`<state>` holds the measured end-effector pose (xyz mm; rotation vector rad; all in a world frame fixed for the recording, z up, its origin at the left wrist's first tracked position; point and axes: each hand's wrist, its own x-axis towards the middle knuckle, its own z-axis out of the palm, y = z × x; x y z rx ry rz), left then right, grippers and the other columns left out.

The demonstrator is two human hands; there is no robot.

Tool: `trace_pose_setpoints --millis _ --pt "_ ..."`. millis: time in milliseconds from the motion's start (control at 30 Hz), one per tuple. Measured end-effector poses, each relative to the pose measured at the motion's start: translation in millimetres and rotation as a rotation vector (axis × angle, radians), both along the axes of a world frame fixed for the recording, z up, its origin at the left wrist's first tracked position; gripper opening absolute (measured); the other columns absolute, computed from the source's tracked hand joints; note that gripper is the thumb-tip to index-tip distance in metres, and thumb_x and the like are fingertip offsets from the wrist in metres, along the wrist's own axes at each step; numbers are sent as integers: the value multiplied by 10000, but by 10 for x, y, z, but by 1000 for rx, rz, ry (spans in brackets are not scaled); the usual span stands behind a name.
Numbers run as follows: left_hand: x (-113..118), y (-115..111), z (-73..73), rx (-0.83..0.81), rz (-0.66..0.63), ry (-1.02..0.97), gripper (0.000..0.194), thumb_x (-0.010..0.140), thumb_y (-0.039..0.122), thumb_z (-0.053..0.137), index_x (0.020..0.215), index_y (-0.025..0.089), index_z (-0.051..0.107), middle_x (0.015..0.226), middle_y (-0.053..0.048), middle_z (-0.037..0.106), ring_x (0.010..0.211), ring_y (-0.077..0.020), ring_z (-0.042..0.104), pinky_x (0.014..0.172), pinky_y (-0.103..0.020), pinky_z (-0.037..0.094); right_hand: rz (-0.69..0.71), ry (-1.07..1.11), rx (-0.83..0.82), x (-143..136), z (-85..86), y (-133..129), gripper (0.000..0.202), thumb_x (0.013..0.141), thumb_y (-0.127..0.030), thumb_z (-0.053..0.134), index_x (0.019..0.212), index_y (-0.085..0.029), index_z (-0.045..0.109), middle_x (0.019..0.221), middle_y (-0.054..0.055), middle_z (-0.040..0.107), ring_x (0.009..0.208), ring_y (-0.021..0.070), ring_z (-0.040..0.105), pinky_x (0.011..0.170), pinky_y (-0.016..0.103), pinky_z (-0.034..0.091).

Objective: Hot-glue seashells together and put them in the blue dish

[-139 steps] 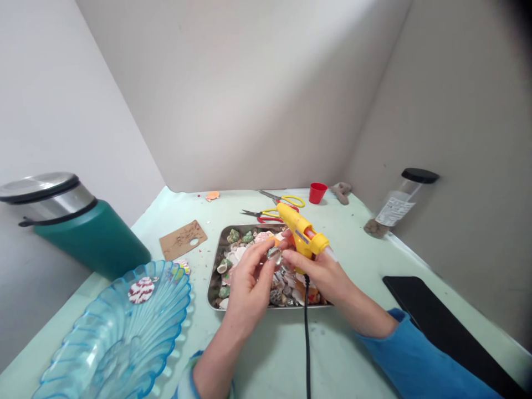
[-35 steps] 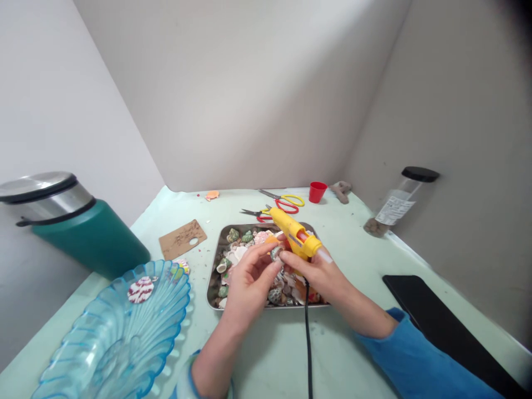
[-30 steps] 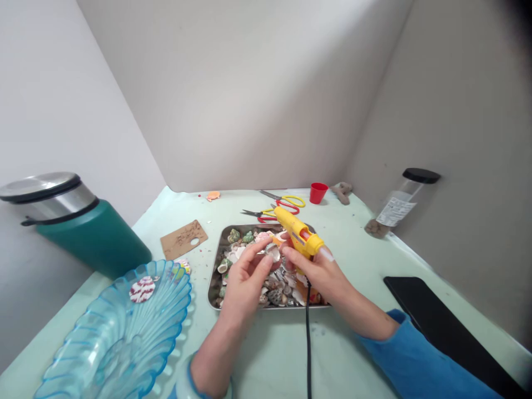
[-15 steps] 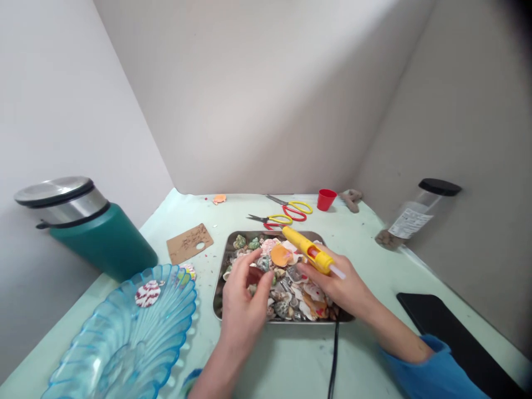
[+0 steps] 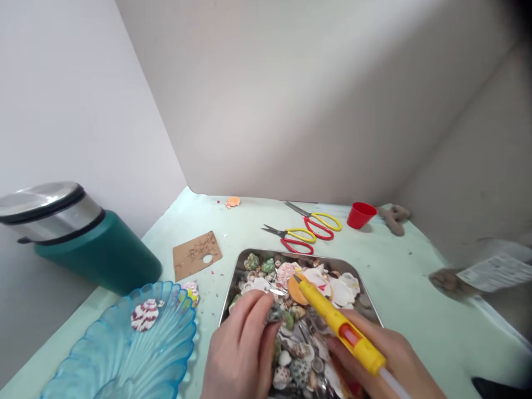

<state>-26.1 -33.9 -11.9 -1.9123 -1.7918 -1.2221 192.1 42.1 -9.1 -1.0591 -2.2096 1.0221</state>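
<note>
Right hand (image 5: 390,354) clasps a glue gun (image 5: 332,317) — left hand (image 5: 241,349) curled, hold unclear — over a tray (image 5: 366,302) of shells (image 5: 300,371).

pale green table (image 5: 399,288) — metal tray (image 5: 366,305), scissors (image 5: 283,233), red cup (image 5: 361,216), blue dish (image 5: 141,354), green bottle (image 5: 100,249)

Green bottle (image 5: 103,252), red cup (image 5: 361,216)

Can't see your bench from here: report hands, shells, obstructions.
Left hand at small grey shell, grip unclear. Right hand grips yellow glue gun, over tray. Gun hides some shells; scissors lie just beyond tray.
</note>
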Motion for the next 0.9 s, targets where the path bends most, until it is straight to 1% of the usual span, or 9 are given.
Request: trace_pose_setpoints --millis 100,167,233,300,400,500,600,733,900 --pt "-12 32 44 -62 -33 -240 381 857 128 580 1227 214 548 1175 -99 633 1046 -201 625 861 -287 528 14 -25 -4 22 -40 27 257 897 -357 504 1049 -213 655 671 11 707 540 172 636 500 207 482" --pt "-10 40 124 -140 -75 -437 324 854 157 586 1170 230 592 1156 -88 640 913 -181 660 753 -270 554 44 -24 5 31 -24 28 251 899 -358 499 1028 -211 656 664 11 706 537 173 634 518 217 485" --pt "14 23 214 -237 -112 -720 289 855 216 596 1142 231 624 1112 -85 659 832 -172 670 694 -264 557 61 -41 1 28 10 20 260 901 -370 492 1035 -218 656 592 -10 663 488 165 600 501 222 475" --pt "57 -28 276 -291 -139 -1056 310 832 294 633 1131 213 632 938 -69 696 790 -181 678 692 -269 554 48 -58 30 9 50 11 251 882 -384 526 1009 -219 667 623 1 670 518 175 605 498 231 466" --pt "114 -159 274 -373 -195 -1415 418 767 361 712 1142 197 632 829 -56 703 806 -198 689 739 -277 541 -18 -110 29 -36 97 9 281 864 -409 556 1033 -219 677 685 13 686 566 197 608 533 259 469" --pt "110 -289 202 -401 -292 -1552 427 816 397 665 1191 198 615 781 -51 708 807 -183 679 801 -287 519 -84 -109 57 -67 123 22 250 842 -444 588 908 -222 681 748 7 680 645 203 594 592 268 457" --pt "58 -346 164 -438 -417 -1657 436 860 390 615 1256 214 570 811 -51 716 808 -186 670 824 -324 513 -121 -118 45 -80 150 29 284 839 -481 593 752 -214 630 656 -6 585 607 176 515 556 259 417" --pt "1 -331 231 -440 -477 -1772 339 874 352 598 1167 184 629 850 -59 714 817 -179 661 809 -308 508 -101 -104 18 -93 196 23 301 837 -468 603 682 -212 574 650 -13 525 612 162 479 571 254 395" --pt "0 -321 343 -448 -454 -1897 296 829 304 651 1072 139 680 855 -64 685 715 -147 626 705 -284 512 -109 -49 -10 -68 170 14 303 829 -467 622 695 -210 534 658 -26 489 616 157 454 561 249 381"
